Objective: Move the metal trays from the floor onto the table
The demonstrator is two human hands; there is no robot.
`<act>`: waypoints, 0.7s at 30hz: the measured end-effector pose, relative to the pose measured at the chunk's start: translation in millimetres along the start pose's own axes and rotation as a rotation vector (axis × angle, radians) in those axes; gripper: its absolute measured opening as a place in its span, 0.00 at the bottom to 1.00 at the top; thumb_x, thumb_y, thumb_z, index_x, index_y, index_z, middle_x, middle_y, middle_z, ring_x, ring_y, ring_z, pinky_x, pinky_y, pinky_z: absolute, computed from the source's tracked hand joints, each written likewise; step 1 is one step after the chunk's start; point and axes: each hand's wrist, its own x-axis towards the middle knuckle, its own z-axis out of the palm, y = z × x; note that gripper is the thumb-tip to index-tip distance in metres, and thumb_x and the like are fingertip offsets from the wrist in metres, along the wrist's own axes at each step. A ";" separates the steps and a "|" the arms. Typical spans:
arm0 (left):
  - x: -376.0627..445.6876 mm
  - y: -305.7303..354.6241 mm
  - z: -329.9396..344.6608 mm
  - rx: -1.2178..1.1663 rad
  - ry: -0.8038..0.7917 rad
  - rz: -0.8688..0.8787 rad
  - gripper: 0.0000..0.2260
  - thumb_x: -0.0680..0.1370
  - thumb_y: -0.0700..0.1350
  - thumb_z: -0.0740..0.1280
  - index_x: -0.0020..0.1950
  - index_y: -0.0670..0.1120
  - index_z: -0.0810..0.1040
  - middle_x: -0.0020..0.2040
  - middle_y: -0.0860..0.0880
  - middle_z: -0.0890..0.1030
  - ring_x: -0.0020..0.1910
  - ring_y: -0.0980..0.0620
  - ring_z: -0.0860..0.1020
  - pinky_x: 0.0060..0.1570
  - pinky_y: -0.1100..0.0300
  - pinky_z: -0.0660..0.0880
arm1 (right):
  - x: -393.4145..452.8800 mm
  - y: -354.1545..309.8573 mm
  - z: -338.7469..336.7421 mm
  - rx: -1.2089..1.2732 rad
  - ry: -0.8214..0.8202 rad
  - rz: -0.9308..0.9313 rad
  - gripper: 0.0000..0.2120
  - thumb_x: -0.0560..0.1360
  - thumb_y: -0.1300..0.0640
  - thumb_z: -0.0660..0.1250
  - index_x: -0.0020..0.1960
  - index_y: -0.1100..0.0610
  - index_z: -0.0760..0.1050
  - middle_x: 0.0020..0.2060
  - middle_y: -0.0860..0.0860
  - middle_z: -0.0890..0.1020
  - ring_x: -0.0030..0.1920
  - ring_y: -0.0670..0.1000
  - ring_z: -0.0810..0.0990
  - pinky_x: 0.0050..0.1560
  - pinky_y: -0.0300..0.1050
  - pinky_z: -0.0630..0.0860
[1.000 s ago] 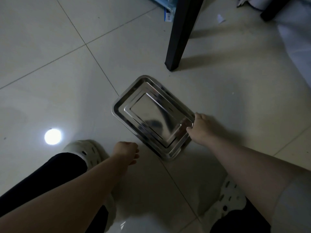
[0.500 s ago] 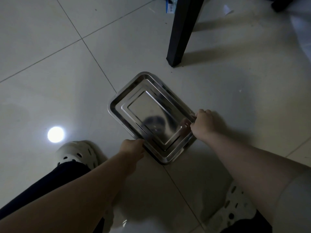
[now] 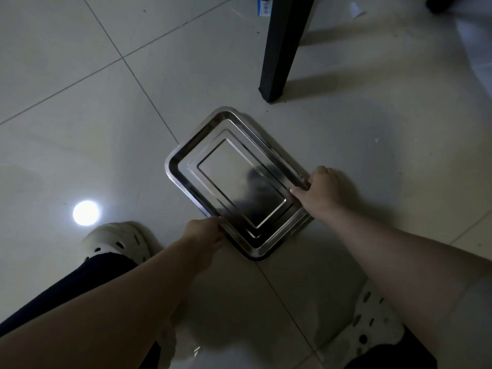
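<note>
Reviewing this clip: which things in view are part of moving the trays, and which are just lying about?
Part of the job:
- nested metal trays on the floor
- left hand gripping their near-left edge
- right hand gripping their right edge

Just lying about:
- black furniture leg
- scrap of white paper
- blue-and-white packet, cut off at the top edge

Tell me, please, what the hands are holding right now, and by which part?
Both hold the stack of metal trays by its rim: the left hand at the near-left edge, the right hand at the right edge.
</note>
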 end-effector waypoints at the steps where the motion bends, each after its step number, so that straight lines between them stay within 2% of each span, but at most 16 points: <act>1: -1.4 1.1 -0.5 0.008 -0.014 0.002 0.06 0.78 0.35 0.63 0.42 0.39 0.77 0.39 0.42 0.72 0.36 0.47 0.71 0.36 0.59 0.68 | -0.8 -0.7 -0.9 0.078 -0.004 0.015 0.20 0.67 0.50 0.76 0.46 0.61 0.70 0.47 0.59 0.78 0.50 0.59 0.77 0.45 0.48 0.73; 4: -6.2 4.1 2.5 0.031 -0.027 0.008 0.07 0.78 0.36 0.62 0.40 0.41 0.75 0.36 0.44 0.70 0.31 0.51 0.67 0.33 0.59 0.64 | -8.5 -7.4 -3.8 0.267 -0.083 0.020 0.19 0.69 0.47 0.75 0.36 0.56 0.66 0.33 0.52 0.74 0.35 0.54 0.74 0.32 0.44 0.67; 7: -12.7 4.4 1.3 0.119 0.047 0.024 0.06 0.78 0.40 0.64 0.42 0.42 0.75 0.38 0.45 0.72 0.38 0.48 0.71 0.38 0.57 0.68 | -21.4 -16.9 -10.6 0.383 -0.187 -0.053 0.18 0.73 0.49 0.72 0.30 0.53 0.68 0.26 0.49 0.71 0.25 0.45 0.68 0.25 0.34 0.63; 9: -19.7 5.7 -2.2 0.145 0.089 0.045 0.05 0.78 0.39 0.64 0.49 0.38 0.78 0.43 0.41 0.75 0.42 0.45 0.73 0.37 0.57 0.68 | -26.3 -20.4 -14.1 0.415 -0.184 -0.031 0.22 0.73 0.49 0.71 0.26 0.53 0.65 0.23 0.48 0.67 0.22 0.44 0.64 0.24 0.36 0.62; 11: -29.4 10.9 -5.2 0.153 0.112 0.048 0.09 0.77 0.38 0.64 0.53 0.33 0.78 0.42 0.40 0.78 0.41 0.44 0.77 0.39 0.55 0.73 | -32.2 -23.6 -18.0 0.435 -0.189 0.021 0.22 0.72 0.45 0.71 0.28 0.56 0.67 0.24 0.50 0.69 0.25 0.48 0.66 0.28 0.41 0.64; 13: -44.5 20.9 -6.7 0.160 0.119 0.065 0.09 0.78 0.38 0.63 0.50 0.32 0.77 0.34 0.40 0.80 0.33 0.43 0.80 0.38 0.53 0.78 | -41.4 -29.3 -23.0 0.506 -0.208 0.085 0.23 0.70 0.41 0.71 0.38 0.64 0.78 0.31 0.56 0.77 0.31 0.52 0.74 0.35 0.44 0.72; 14: -54.4 27.5 -6.9 0.154 0.117 0.083 0.10 0.77 0.39 0.63 0.50 0.32 0.77 0.36 0.38 0.81 0.35 0.41 0.81 0.41 0.51 0.80 | -46.8 -33.6 -27.4 0.559 -0.207 0.117 0.25 0.71 0.43 0.71 0.43 0.68 0.80 0.33 0.58 0.79 0.33 0.53 0.76 0.37 0.48 0.75; 16: -72.4 40.4 -8.4 0.106 0.106 0.113 0.18 0.71 0.43 0.67 0.55 0.32 0.77 0.45 0.35 0.81 0.46 0.36 0.82 0.52 0.40 0.79 | -57.9 -41.8 -39.4 0.636 -0.164 0.151 0.22 0.73 0.49 0.71 0.44 0.71 0.79 0.33 0.59 0.77 0.34 0.53 0.76 0.35 0.52 0.75; 18: -87.9 50.7 -12.3 0.083 0.082 0.144 0.22 0.66 0.45 0.67 0.56 0.33 0.78 0.45 0.35 0.80 0.48 0.34 0.82 0.52 0.35 0.78 | -69.1 -48.6 -54.5 0.656 -0.120 0.174 0.20 0.73 0.51 0.71 0.45 0.71 0.80 0.33 0.58 0.77 0.35 0.52 0.75 0.33 0.45 0.72; 21: -128.8 68.5 -19.3 0.093 0.102 0.207 0.15 0.75 0.42 0.65 0.56 0.34 0.77 0.47 0.36 0.80 0.46 0.37 0.80 0.53 0.44 0.79 | -91.5 -56.8 -82.6 0.668 -0.093 0.177 0.13 0.74 0.50 0.70 0.39 0.60 0.80 0.32 0.55 0.80 0.32 0.51 0.77 0.29 0.38 0.74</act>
